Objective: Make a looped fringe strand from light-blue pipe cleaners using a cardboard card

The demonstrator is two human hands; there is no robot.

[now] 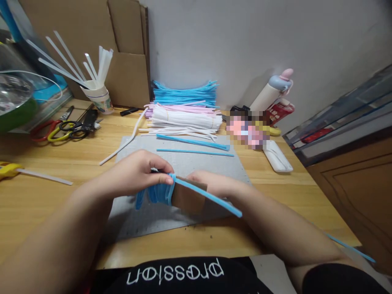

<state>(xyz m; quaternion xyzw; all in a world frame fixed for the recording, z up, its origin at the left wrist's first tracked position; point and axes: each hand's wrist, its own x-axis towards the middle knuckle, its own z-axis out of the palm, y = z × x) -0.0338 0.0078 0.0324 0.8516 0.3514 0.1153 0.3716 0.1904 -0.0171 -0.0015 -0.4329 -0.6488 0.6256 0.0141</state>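
Between my hands is a small brown cardboard piece (187,199), its left part wrapped in several turns of blue pipe cleaner (157,193). My left hand (142,173) pinches the wrapping at its top edge, thumb and forefinger closed. From that pinch a loose blue pipe cleaner end (211,197) slants down to the right, across the front of the cardboard. My right hand (211,183) is behind the cardboard's right side and grips it; most of its fingers are hidden. Below lies a grey mat (143,226), with loose blue pipe cleaners (196,152) on its far part.
Bundled white pipe cleaners (186,119) and blue ones (185,96) lie by the wall. On the left are scissors (58,128), a cup of white sticks (99,98) and a yellow glue gun (9,170). A bottle (269,92) and tissue pack (277,156) are on the right.
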